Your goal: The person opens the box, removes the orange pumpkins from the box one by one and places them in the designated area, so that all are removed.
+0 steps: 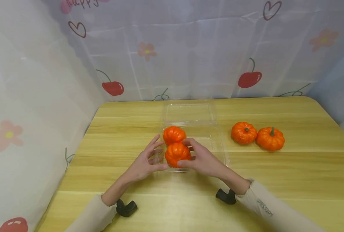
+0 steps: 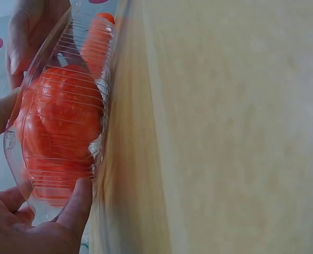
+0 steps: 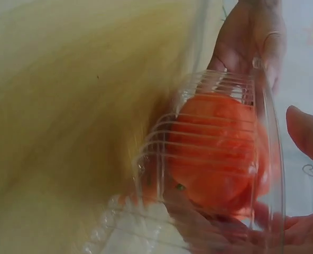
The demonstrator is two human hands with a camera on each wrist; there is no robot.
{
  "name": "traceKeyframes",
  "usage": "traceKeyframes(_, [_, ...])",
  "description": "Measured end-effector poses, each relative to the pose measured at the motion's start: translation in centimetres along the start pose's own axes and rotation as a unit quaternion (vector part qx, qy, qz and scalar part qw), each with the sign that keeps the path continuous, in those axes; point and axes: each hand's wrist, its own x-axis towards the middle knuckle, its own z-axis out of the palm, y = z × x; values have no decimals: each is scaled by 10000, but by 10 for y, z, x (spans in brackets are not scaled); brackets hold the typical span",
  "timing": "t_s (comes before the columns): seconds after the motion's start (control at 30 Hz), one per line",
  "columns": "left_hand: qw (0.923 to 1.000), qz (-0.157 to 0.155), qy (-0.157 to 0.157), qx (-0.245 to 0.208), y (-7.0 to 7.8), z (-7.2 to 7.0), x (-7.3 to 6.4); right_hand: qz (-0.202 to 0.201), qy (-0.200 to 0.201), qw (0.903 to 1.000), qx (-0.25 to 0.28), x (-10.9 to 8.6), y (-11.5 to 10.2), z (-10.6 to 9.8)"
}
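A transparent plastic clamshell box (image 1: 218,145) lies with its lid (image 1: 189,113) folded back. In its left half sit two small orange pumpkins, a far pumpkin (image 1: 174,134) and a near pumpkin (image 1: 177,154) touching it. My right hand (image 1: 202,158) curls round the near pumpkin from the right, thumb at its front. At the box's left wall is my left hand (image 1: 144,162), fingers spread and loosely bent, thumb by the front left corner. The left wrist view shows this thumb (image 2: 77,206) against the ribbed wall, the orange pumpkin (image 2: 66,116) behind it.
Two more orange pumpkins, a left one (image 1: 243,132) and a right one (image 1: 270,138), stand side by side right of the box. Black curved pieces (image 1: 127,208) show beside both sleeves. A printed curtain (image 1: 189,64) hangs behind the wooden table (image 1: 305,174).
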Motion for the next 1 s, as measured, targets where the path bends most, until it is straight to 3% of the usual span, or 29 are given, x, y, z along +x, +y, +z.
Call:
traceKeyframes(0.47, [9999, 5, 52, 97, -2, 1, 0, -163, 410, 9968, -665, -2, 9, 9])
traceKeyframes(1.0, [9998, -50, 101, 138, -3, 2, -2, -450, 584, 9908, -1136, -4, 8, 13])
